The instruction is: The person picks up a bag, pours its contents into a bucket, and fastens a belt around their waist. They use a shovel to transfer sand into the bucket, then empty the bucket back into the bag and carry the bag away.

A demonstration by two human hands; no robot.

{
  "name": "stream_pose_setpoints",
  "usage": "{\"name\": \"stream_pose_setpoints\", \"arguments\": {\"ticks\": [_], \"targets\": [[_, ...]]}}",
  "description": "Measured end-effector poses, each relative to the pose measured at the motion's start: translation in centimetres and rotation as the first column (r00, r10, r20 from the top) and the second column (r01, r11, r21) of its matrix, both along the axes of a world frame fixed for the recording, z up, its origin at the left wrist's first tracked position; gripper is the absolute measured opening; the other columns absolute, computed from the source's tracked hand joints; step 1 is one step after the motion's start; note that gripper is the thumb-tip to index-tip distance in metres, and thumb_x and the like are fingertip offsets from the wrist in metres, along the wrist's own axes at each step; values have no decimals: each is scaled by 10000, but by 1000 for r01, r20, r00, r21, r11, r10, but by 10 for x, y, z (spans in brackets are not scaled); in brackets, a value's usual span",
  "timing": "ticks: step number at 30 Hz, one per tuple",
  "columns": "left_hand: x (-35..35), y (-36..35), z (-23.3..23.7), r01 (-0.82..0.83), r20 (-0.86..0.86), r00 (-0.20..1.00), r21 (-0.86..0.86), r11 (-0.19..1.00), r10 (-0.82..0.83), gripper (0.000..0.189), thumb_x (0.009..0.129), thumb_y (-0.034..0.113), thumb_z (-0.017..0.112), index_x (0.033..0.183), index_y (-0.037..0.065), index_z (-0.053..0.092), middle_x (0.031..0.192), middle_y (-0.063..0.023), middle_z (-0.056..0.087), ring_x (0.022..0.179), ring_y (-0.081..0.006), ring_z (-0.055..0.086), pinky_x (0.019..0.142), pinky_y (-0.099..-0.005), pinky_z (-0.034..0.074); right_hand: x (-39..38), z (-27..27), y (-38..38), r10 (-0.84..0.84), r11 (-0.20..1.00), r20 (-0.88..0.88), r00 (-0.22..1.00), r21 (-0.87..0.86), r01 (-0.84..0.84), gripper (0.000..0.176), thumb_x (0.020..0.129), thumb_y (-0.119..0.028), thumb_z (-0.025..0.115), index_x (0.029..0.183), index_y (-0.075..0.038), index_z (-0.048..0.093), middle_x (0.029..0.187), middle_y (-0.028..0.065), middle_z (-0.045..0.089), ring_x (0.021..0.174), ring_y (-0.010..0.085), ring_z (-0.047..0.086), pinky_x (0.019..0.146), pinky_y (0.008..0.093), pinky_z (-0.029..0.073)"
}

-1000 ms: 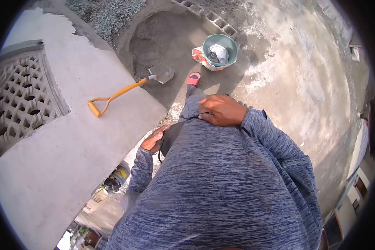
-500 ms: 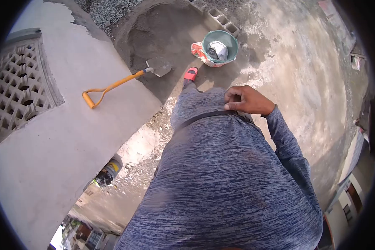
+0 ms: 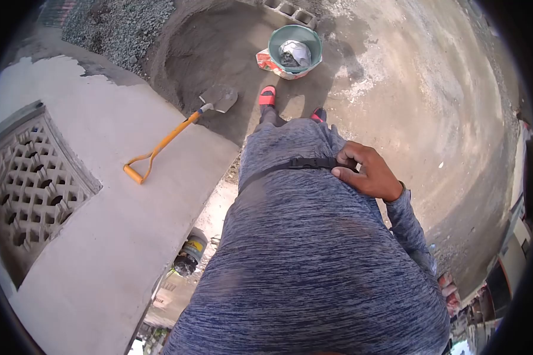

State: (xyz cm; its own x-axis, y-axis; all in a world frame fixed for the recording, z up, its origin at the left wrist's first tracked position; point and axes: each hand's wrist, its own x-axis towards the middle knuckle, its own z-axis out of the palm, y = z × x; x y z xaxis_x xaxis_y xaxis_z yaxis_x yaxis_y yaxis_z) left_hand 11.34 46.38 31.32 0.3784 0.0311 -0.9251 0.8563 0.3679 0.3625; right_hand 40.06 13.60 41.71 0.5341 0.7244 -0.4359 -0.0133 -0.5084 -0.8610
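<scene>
My right hand [image 3: 368, 172] is at my waist, its thumb and fingers pinching a black strap [image 3: 266, 172] beside the strap's plastic buckle [image 3: 311, 163]. The strap runs across the front of my blue-grey long-sleeved shirt [image 3: 314, 254]. Nowhere in the head view does my left hand appear. Beyond my feet, in red sandals [image 3: 267, 96], stands a green tub [image 3: 275, 43] with a white item and some grey stuff inside.
A shovel [image 3: 172, 135] with a yellow D-handle leans against the pale wall [image 3: 130, 225] at left, its blade near a sand heap [image 3: 177, 53]. Gravel [image 3: 121, 29], a hollow block [image 3: 287, 10] and a bucket [image 3: 192, 245] are also around.
My right hand has shifted down and right in view, and the strap's buckle now shows beside it. The view has tilted, bringing a second sandal into sight.
</scene>
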Motion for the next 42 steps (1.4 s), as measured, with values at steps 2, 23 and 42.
{"name": "stream_pose_setpoints", "arguments": {"ticks": [2, 23, 42], "targets": [[4, 7, -4, 55, 3, 999, 13, 998, -55, 538, 956, 364, 540, 1308, -37, 469, 1240, -121, 559, 1127, -223, 529, 978, -349, 418, -2, 3, 2, -16, 999, 25, 1000, 33, 15, 309, 810, -292, 712, 836, -16, 576, 731, 78, 509, 680, 186, 492, 635, 321, 412], [100, -14, -30, 279, 79, 923, 536, 797, -376, 328, 884, 285, 663, 879, -42, 642, 795, -65, 654, 733, -119, 574, 684, -278, 460, 23, -142, 7, -422, 833, 374, 826, -199, 516, 304, 918, -265, 560, 855, 32, 541, 781, 266, 610, 761, 436, 600, 679, 457, 463], [134, 6, -96, 72, 140, 909, 876, 477, -393, 264, 785, 259, 698, 824, -2, 681, 737, -187, 674, 679, -275, 661, 650, -382, 499, -6, -120, 23, -1, 993, -297, 955, 113, 36, 415, 946, -377, 558, 1120, -14, 661, 1068, 131, 676, 988, 211, 614, 912, 304, 448]]}}
